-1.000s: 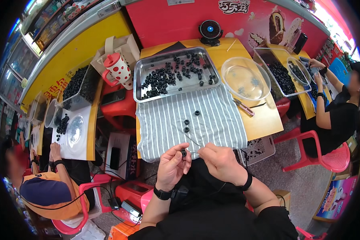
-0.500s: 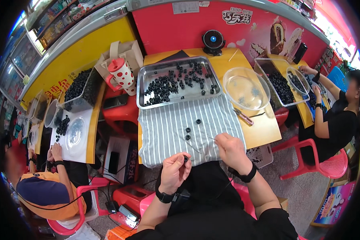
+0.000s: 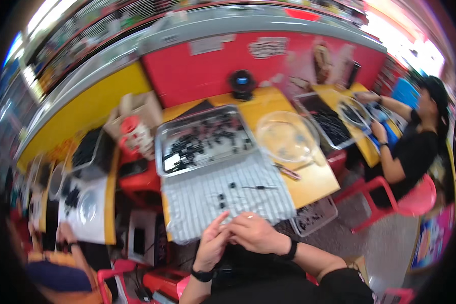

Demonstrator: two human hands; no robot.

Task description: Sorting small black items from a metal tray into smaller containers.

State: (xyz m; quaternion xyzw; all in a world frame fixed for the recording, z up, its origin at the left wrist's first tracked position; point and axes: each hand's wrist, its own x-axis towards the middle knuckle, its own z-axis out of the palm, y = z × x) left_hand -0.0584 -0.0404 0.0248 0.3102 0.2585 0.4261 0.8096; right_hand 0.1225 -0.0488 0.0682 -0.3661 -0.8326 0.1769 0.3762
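Observation:
Just beyond my lap, at the near edge of a grey-and-white striped cloth (image 3: 197, 213), my two hands meet. My left hand (image 3: 212, 244) is closed with its fingertips against my right hand (image 3: 254, 234), whose fingers are bent and closed too. What they pinch is hidden and blurred. Farther up the cloth lie three small black ring-like parts, one farther off (image 3: 232, 185) and two close together (image 3: 221, 196). To their right is a thin dark rod-like tool (image 3: 261, 187).
A metal tray (image 3: 159, 164) of black parts stands behind the cloth, a round clear tub (image 3: 309, 152) and a red-handled tool (image 3: 289, 172) to its right. A small fan (image 3: 242, 83) is at the back. People work at tables on the left (image 3: 109, 213) and right (image 3: 372, 157).
My right hand has come left to meet my left hand. The thin tool now lies on the cloth. The black ring seen in my left fingers is hidden. The view has shifted and blurred.

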